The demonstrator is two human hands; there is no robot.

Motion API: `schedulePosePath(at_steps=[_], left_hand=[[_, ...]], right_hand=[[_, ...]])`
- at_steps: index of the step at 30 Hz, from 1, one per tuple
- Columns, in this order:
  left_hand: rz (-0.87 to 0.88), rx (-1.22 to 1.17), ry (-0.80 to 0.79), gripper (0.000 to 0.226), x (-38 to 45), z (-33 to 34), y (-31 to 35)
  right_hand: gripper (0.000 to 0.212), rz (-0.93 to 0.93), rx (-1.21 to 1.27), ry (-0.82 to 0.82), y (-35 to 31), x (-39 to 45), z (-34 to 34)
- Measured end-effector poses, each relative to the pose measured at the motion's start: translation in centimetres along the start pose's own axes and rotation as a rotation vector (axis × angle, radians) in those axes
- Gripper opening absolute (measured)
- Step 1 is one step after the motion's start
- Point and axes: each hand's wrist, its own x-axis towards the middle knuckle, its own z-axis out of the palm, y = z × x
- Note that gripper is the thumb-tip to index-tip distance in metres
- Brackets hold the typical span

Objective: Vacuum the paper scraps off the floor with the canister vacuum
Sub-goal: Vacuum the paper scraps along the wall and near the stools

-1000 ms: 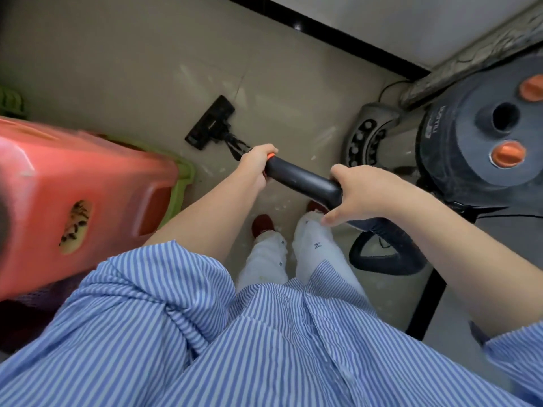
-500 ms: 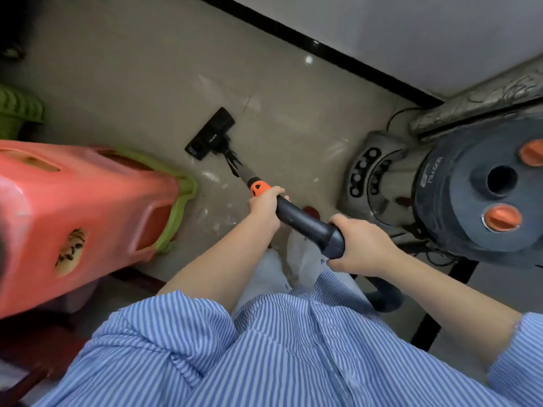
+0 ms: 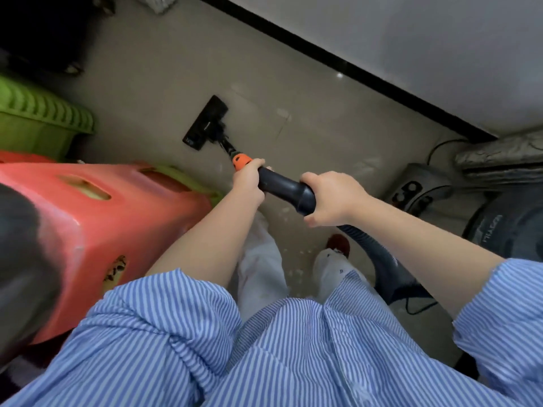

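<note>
Head camera looks down at my two bare hands on the black plastic vacuum handle tube (image 3: 283, 188). My left hand (image 3: 249, 179) is closed around the front end of this tube, just behind the orange plastic collar (image 3: 240, 160). My right hand (image 3: 330, 198) is wrapped around the back end of the tube, where the dark ribbed hose (image 3: 382, 265) comes out and bends down past my right leg. Beyond the collar, a thin wand goes forward to the flat black rectangular floor nozzle (image 3: 205, 122), which lies on the beige tiled floor (image 3: 308, 118), well apart from the black skirting strip (image 3: 352, 66) of the white wall.

Small white paper scraps (image 3: 295, 270) lie on the floor under the handle tube, between my two legs in white trousers, and a few more near the collar. The nozzle is not on them; it is far in front of them.

The round dark canister vacuum body (image 3: 511, 227) stands to the right of the handle tube, only partly seen. To the left of the tube is a red plastic stool (image 3: 88, 210), and behind it a green plastic basket (image 3: 38, 124). My blue striped shirt (image 3: 264, 348) fills the bottom.
</note>
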Motion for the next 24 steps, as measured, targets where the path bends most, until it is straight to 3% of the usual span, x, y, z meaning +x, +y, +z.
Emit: schedulePosePath(at_steps=[5,12,19,24], left_hand=[[0.002,-0.033,0.021,0.039,4.0,-2.8,6.8],[0.040,-0.064,0.025,0.047,10.1,-7.7,20.0],[0.037,0.070,0.087,0.041,15.6,-12.6,27.8],[-0.024,0.153,0.051,0.014,16.4,-11.9,27.2]], right_hand=[[0.044,-0.081,-0.109,-0.005,-4.0,8.1,-1.4],[0.045,-0.122,-0.150,0.034,-12.3,20.3,-6.1],[0.038,-0.115,-0.060,0.020,-19.6,28.4,-4.6],[0.046,-0.053,0.045,-0.039,-18.4,28.2,-3.4]])
